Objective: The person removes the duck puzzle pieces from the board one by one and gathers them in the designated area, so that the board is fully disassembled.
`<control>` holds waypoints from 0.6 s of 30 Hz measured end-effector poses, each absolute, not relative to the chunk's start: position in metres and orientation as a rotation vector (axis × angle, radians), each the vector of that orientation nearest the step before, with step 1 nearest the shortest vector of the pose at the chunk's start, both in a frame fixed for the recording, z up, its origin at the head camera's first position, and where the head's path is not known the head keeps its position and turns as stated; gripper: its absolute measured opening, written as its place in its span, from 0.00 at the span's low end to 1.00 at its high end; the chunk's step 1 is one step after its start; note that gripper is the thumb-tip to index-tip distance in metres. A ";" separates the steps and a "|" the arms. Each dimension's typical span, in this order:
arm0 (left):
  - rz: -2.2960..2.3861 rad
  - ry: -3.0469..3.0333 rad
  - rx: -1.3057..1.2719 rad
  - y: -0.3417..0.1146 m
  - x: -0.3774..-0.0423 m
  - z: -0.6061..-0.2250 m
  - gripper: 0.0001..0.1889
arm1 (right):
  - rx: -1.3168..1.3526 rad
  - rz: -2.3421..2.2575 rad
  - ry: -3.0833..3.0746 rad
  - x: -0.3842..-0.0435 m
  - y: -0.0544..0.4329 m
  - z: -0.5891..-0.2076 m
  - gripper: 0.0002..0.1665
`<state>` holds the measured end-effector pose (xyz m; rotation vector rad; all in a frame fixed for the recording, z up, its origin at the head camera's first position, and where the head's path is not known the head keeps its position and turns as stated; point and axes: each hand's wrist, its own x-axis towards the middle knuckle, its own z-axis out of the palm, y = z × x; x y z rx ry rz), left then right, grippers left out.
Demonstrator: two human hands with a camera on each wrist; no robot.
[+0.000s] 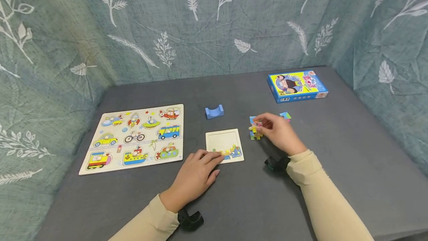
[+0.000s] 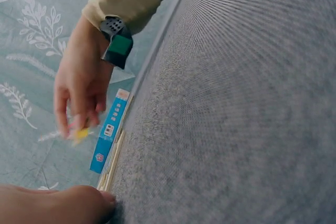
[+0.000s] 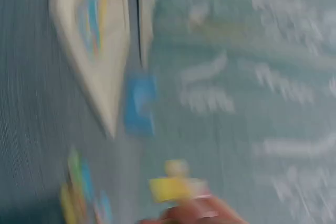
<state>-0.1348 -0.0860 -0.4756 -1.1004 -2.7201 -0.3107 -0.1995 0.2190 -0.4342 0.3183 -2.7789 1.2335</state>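
Observation:
My left hand lies at the lower left of a small square wooden puzzle tray, its relaxed fingers resting on the edge. Several colourful jigsaw pieces sit along the tray's bottom side. To the right, my right hand pinches a yellow jigsaw piece between thumb and fingers. That piece is held just over other loose jigsaw pieces on the table, which the fingers partly cover. The right wrist view is blurred.
On the left lies a larger wooden vehicle puzzle board. A blue curved block sits behind the tray. At the back right is a blue and yellow box. One more loose piece shows beyond the right hand.

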 end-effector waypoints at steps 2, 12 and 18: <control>-0.319 -2.722 -1.097 -0.086 -0.135 -0.475 0.23 | 0.187 1.106 -2.827 -0.200 0.241 -0.429 0.11; -0.322 -2.718 -1.092 -0.088 -0.135 -0.474 0.24 | -0.112 1.000 -3.132 -0.205 0.306 -0.426 0.14; -0.327 -2.707 -1.104 -0.086 -0.133 -0.475 0.22 | -0.045 0.784 -3.027 -0.199 0.290 -0.431 0.13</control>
